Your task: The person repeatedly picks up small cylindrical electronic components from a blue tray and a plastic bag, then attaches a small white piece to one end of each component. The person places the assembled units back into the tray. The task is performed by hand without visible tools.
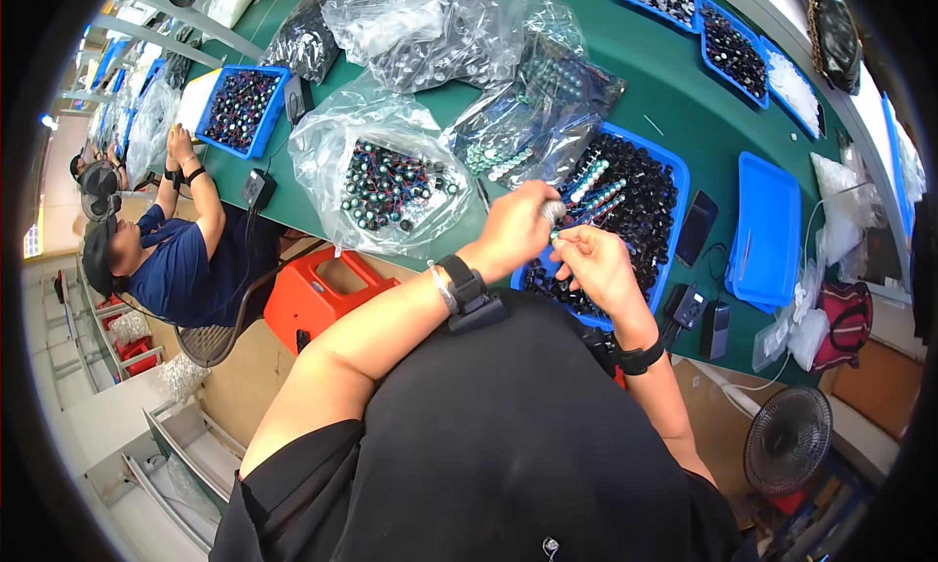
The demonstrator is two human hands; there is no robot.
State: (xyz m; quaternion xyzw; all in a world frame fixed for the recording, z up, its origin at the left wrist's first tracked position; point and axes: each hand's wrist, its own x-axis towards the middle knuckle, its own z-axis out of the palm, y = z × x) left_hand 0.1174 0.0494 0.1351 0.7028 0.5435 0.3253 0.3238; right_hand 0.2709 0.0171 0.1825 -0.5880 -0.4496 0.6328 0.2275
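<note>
My left hand [516, 228] is closed round a stubby pale, silvery bundle [553, 212] whose kind I cannot make out. Close beside it, my right hand [598, 261] pinches a tiny greenish piece, too small to name, at its fingertips. Both hands hover over the near left part of a blue tray [681, 186] full of small black parts [645, 205]. On top of these parts, just beyond my fingers, lie rows of pale green round pieces [589, 183]. Left of my left hand, an open clear plastic bag [327, 132] holds round dark-and-green parts with red wires [386, 191].
More filled plastic bags [420, 34] lie at the back. Blue trays [733, 49] line the far right; stacked blue trays [764, 230], a phone [697, 228] and a black box [715, 329] sit at right. Another person [186, 259] works at left near a red stool [318, 293].
</note>
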